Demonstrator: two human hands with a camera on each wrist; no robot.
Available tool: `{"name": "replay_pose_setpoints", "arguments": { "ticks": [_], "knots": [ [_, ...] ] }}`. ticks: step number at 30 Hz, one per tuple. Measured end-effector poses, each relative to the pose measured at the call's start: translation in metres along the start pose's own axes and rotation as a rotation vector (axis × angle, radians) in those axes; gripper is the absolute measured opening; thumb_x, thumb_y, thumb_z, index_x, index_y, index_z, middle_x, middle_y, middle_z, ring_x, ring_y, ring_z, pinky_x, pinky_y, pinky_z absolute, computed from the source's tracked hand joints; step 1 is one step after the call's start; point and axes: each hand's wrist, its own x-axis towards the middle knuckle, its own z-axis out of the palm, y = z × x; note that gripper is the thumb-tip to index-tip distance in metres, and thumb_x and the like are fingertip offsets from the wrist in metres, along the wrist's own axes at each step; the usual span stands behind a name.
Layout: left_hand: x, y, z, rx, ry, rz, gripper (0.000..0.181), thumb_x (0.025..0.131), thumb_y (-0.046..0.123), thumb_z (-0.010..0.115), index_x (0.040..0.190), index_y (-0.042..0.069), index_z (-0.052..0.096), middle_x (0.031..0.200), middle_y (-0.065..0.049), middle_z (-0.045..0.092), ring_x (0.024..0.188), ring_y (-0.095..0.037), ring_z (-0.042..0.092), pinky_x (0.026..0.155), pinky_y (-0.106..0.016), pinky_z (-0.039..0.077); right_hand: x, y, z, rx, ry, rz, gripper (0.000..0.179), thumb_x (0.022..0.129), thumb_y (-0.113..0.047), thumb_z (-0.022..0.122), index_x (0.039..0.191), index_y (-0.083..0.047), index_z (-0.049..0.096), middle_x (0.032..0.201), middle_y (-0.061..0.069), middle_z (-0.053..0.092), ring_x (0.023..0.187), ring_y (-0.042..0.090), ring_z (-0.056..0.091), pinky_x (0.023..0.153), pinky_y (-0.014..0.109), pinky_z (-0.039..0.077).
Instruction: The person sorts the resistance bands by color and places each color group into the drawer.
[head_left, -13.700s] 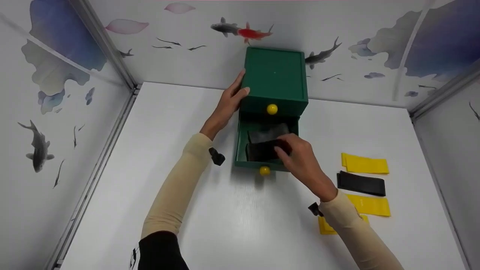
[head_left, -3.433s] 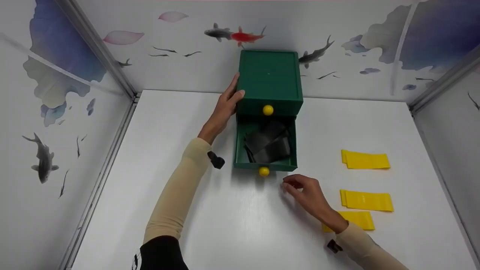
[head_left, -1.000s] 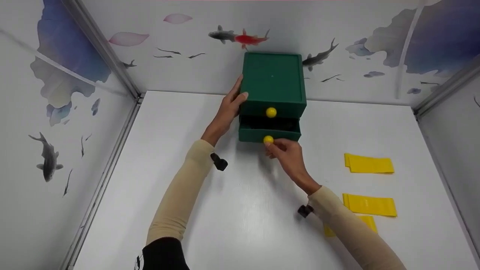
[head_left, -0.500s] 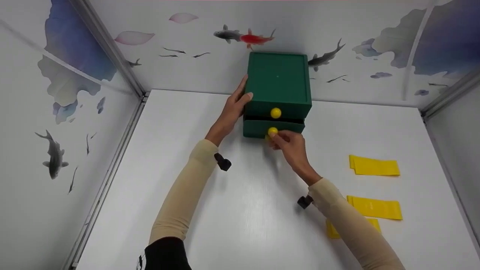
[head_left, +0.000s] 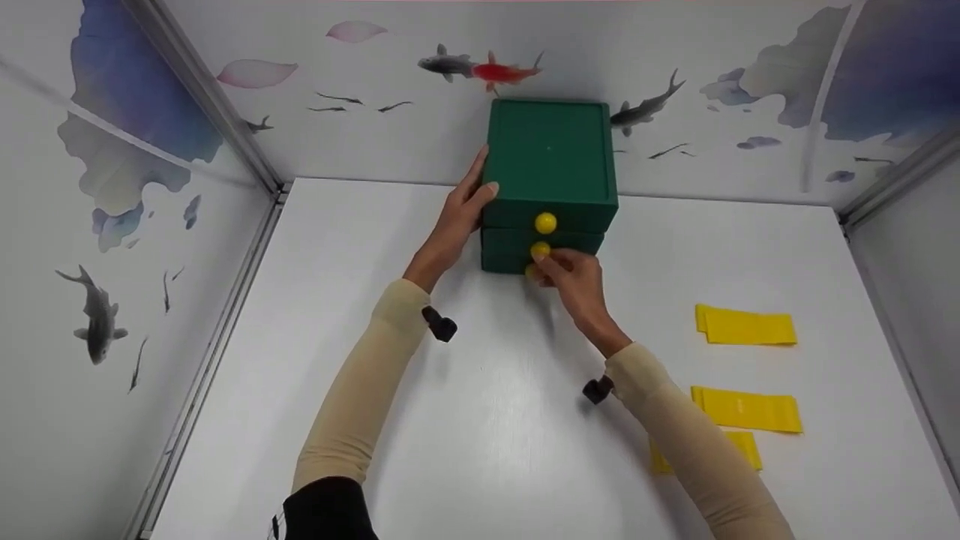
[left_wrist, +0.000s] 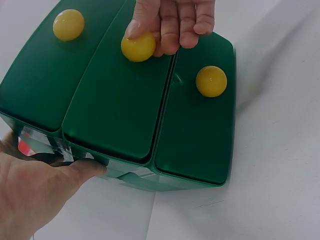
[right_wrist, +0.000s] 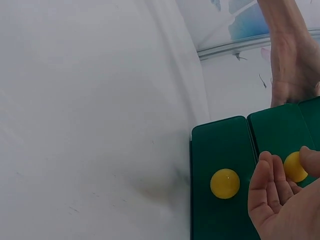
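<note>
A green drawer cabinet (head_left: 551, 154) stands against the back wall, with three drawers and a yellow ball knob on each in the left wrist view. My right hand (head_left: 577, 285) pinches the middle drawer's knob (left_wrist: 138, 48) between thumb and fingers. That drawer's front (left_wrist: 117, 97) sits level with its neighbours. Above it is the top knob (head_left: 546, 223); the bottom knob (left_wrist: 211, 81) is free of the fingers. On the cabinet's left side my left hand (head_left: 452, 225) rests with extended fingers, its thumb by the front edge. The drawer's contents are hidden.
To the right on the white table (head_left: 480, 420) lie yellow folded bands: a far one (head_left: 750, 326), a middle one (head_left: 750, 410) and a near one (head_left: 742, 448) partly under the right forearm. A back wall (head_left: 375, 142) with painted fish and side walls enclose the table.
The black bands, one earlier on the table, went into the middle drawer. My right hand then took its knob and pushed it in. My left hand stayed on the cabinet.
</note>
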Motion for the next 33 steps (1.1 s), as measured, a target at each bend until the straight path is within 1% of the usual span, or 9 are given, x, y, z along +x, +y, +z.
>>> {"name": "replay_pose_setpoints", "arguments": {
  "ticks": [6, 8, 12, 16, 19, 21, 27, 30, 33],
  "knots": [
    [-0.001, 0.002, -0.003, 0.006, 0.003, 0.027, 0.07, 0.114, 0.052, 0.053, 0.175, 0.049, 0.019, 0.182, 0.019, 0.016, 0.165, -0.018, 0.027, 0.13, -0.058, 0.03, 0.002, 0.002, 0.005, 0.0, 0.023, 0.005, 0.032, 0.108, -0.031, 0.075, 0.119, -0.002, 0.078, 0.114, 0.02, 0.079, 0.101, 0.034, 0.076, 0.089, 0.034, 0.065],
    [-0.001, 0.002, -0.004, 0.002, 0.002, 0.03, 0.07, 0.114, 0.051, 0.052, 0.175, 0.049, 0.018, 0.182, 0.019, 0.015, 0.165, -0.017, 0.026, 0.131, -0.059, 0.03, 0.0, 0.005, 0.006, -0.003, 0.03, 0.025, 0.034, 0.108, -0.034, 0.075, 0.121, -0.002, 0.078, 0.116, 0.019, 0.079, 0.102, 0.032, 0.075, 0.09, 0.033, 0.064],
    [-0.002, 0.001, -0.005, 0.005, 0.002, 0.028, 0.071, 0.113, 0.052, 0.053, 0.175, 0.05, 0.018, 0.182, 0.018, 0.015, 0.164, -0.018, 0.028, 0.13, -0.059, 0.031, -0.007, 0.013, 0.008, -0.016, 0.014, 0.073, 0.035, 0.108, -0.034, 0.075, 0.125, -0.004, 0.078, 0.118, 0.015, 0.078, 0.102, 0.03, 0.073, 0.093, 0.033, 0.063],
    [-0.002, 0.001, -0.005, 0.001, 0.005, 0.019, 0.071, 0.113, 0.052, 0.053, 0.175, 0.051, 0.018, 0.182, 0.019, 0.015, 0.163, -0.018, 0.029, 0.129, -0.059, 0.032, -0.013, 0.023, 0.009, -0.031, 0.011, 0.098, 0.031, 0.108, -0.03, 0.075, 0.124, -0.004, 0.079, 0.116, 0.012, 0.078, 0.101, 0.03, 0.072, 0.096, 0.04, 0.064],
    [-0.002, 0.002, -0.004, -0.004, 0.0, 0.013, 0.07, 0.113, 0.052, 0.053, 0.174, 0.051, 0.018, 0.182, 0.019, 0.014, 0.163, -0.018, 0.029, 0.129, -0.058, 0.032, -0.014, 0.03, 0.008, -0.017, 0.032, 0.11, 0.027, 0.109, -0.026, 0.074, 0.123, -0.003, 0.079, 0.116, 0.013, 0.077, 0.102, 0.033, 0.071, 0.098, 0.047, 0.063],
    [-0.002, 0.002, -0.003, -0.009, -0.003, 0.011, 0.07, 0.114, 0.05, 0.053, 0.174, 0.052, 0.018, 0.182, 0.019, 0.013, 0.163, -0.018, 0.029, 0.13, -0.058, 0.032, -0.013, 0.034, 0.007, -0.016, 0.05, 0.119, 0.026, 0.109, -0.024, 0.073, 0.121, -0.002, 0.079, 0.115, 0.014, 0.077, 0.101, 0.035, 0.07, 0.098, 0.049, 0.063],
    [-0.001, 0.0, 0.0, -0.016, -0.005, 0.012, 0.07, 0.114, 0.051, 0.053, 0.174, 0.051, 0.019, 0.183, 0.017, 0.013, 0.163, -0.02, 0.03, 0.129, -0.058, 0.033, -0.009, 0.042, 0.003, -0.05, 0.07, 0.139, 0.023, 0.109, -0.024, 0.074, 0.117, -0.003, 0.08, 0.109, 0.015, 0.076, 0.096, 0.035, 0.069, 0.09, 0.041, 0.063],
    [0.0, -0.001, 0.0, -0.017, -0.002, 0.013, 0.07, 0.113, 0.051, 0.053, 0.174, 0.051, 0.019, 0.183, 0.016, 0.014, 0.163, -0.021, 0.031, 0.129, -0.058, 0.033, -0.007, 0.043, 0.002, -0.043, 0.048, 0.136, 0.026, 0.109, -0.027, 0.074, 0.118, -0.003, 0.082, 0.109, 0.018, 0.078, 0.094, 0.035, 0.071, 0.087, 0.038, 0.064],
    [0.0, -0.001, 0.001, -0.016, 0.0, 0.016, 0.07, 0.113, 0.052, 0.053, 0.175, 0.051, 0.019, 0.183, 0.016, 0.014, 0.163, -0.021, 0.03, 0.129, -0.058, 0.034, -0.005, 0.046, 0.002, -0.002, 0.02, 0.138, 0.027, 0.108, -0.026, 0.075, 0.118, -0.002, 0.082, 0.11, 0.022, 0.079, 0.092, 0.037, 0.073, 0.085, 0.037, 0.066]
  ]
}}
